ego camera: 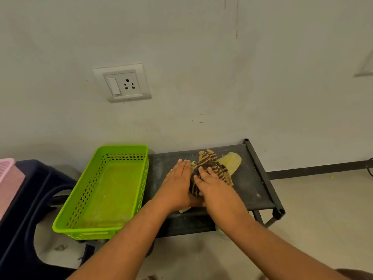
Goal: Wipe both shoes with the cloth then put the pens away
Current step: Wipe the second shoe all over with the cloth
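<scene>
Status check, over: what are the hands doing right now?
Left hand flat beside striped cloth. Right hand presses it onto yellow shoe. Green basket alongside; no pens seen.

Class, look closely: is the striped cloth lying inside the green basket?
No. The striped cloth lies on the black shelf under the right hand, beside the green basket, not in it.

No text, label, brand, number or sign can be read anywhere in view.
</scene>
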